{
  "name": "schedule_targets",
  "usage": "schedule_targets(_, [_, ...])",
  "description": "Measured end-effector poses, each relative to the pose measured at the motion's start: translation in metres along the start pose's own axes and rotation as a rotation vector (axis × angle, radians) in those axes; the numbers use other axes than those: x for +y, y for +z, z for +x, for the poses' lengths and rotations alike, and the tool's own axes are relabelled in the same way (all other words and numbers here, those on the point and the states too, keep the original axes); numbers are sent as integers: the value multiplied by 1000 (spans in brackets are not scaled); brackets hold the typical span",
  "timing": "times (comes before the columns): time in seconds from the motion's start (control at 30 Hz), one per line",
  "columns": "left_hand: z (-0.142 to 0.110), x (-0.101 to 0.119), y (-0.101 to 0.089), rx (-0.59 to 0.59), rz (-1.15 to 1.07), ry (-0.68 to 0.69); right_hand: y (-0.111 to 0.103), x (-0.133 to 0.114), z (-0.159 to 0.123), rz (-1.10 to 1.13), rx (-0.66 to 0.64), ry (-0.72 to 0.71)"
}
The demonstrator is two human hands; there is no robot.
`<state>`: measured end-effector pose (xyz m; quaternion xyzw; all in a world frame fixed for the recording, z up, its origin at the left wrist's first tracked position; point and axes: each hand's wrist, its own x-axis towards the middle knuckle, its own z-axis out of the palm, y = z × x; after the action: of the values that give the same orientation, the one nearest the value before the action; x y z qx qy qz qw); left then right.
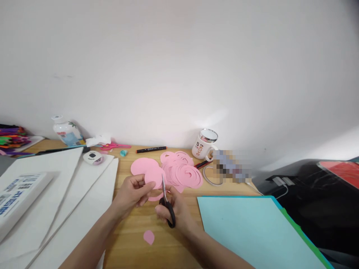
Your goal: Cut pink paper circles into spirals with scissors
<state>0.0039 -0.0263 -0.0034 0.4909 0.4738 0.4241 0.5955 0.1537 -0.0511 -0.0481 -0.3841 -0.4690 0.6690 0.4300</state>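
Between the thumb and fingers of my left hand [134, 192] is a round pink paper piece [153, 177]. My right hand [176, 209] is closed around the black handles of a pair of scissors [166, 203]. Their blades point away from me and lie against the paper's right edge. Behind my hands rests a pile of pink paper spirals and rings [185, 173], with a pink paper disc [141, 165] to its left. Nearer to me on the wooden desk lies a small pink petal-shaped piece [149, 237].
White boards [64, 201] cover the left, bearing a white box [19, 198]. Light blue sheets [249, 228] lie at right. Along the wall stand a white mug [202, 145] and a white bottle [67, 130], with a black marker [151, 150] and pink scissors [116, 146] lying between them.
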Motion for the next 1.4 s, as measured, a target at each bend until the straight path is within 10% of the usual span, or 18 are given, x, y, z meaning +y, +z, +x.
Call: schedule_targets(1.4, [1, 1, -2, 5, 21, 26, -2, -5, 0, -27, -37, -51])
